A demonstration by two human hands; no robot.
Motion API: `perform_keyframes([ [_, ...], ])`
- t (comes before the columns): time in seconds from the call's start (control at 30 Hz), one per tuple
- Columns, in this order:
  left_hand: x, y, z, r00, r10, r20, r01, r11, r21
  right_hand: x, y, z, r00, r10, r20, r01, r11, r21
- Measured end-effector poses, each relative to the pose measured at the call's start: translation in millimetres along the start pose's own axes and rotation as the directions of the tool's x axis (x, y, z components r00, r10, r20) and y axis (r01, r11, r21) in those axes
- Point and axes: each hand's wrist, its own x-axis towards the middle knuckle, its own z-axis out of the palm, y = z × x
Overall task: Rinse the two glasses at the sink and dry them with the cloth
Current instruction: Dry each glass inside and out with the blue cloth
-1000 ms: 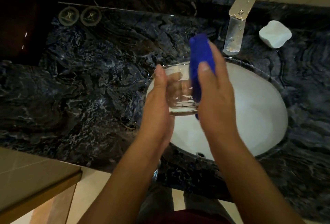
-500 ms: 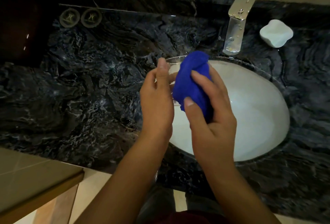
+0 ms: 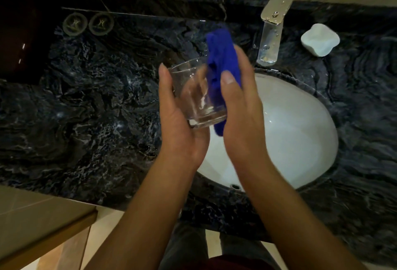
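Observation:
My left hand (image 3: 180, 123) grips a clear short glass (image 3: 194, 95) from its left side and holds it above the left rim of the white sink basin (image 3: 296, 132). The glass is tilted, its mouth pointing up and away. My right hand (image 3: 242, 106) presses a folded blue cloth (image 3: 222, 61) flat against the right outer wall of the glass; the cloth sticks out above and below my palm. I see only one glass.
A chrome faucet (image 3: 272, 26) stands behind the basin. A white soap dish (image 3: 320, 39) sits on the dark marble counter (image 3: 96, 102) at the right. Two round coasters (image 3: 88, 24) lie at the back left. A wooden ledge (image 3: 40, 222) juts in at the lower left.
The cloth was bunched over the glass half a second ago; now it lies flat along the right side. The glass shows again, raised a little and tilted.

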Motion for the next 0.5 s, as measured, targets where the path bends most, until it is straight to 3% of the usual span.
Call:
perform_keyframes([
  [0.07, 2.0, 2.7, -0.9, 0.998, 0.057, -0.042, -0.055, 0.998, 0.039, -22.4, 6.0, 1.3, 1.000, -0.005, -0.025, 0.006, 0.998, 0.064],
  [0.13, 5.0, 3.4, -2.8, 0.972, 0.187, -0.142, -0.160, 0.970, 0.181, -38.2, 11.3, 1.0, 0.998, -0.045, -0.053, 0.047, 0.998, 0.050],
  [0.2, 5.3, -0.4, -5.6, 0.917, 0.350, -0.193, -0.241, 0.869, 0.433, -45.9, 13.7, -1.0, 0.993, -0.091, -0.072, 0.089, 0.996, -0.031],
  [0.27, 1.6, -5.9, -9.0, 0.879, 0.452, -0.154, -0.282, 0.752, 0.595, -46.5, 11.9, -4.7, 0.985, -0.153, -0.080, 0.140, 0.979, -0.149],
  [0.37, -4.1, -8.7, -13.1, 0.896, 0.439, -0.070, -0.256, 0.638, 0.726, -39.6, 6.5, -8.0, 0.972, -0.227, -0.060, 0.206, 0.947, -0.248],
  [0.5, -1.8, -5.3, -18.0, 0.940, 0.342, 0.024, -0.231, 0.580, 0.781, -25.9, 1.8, -12.1, 0.997, -0.069, -0.025, 0.066, 0.991, -0.116],
])
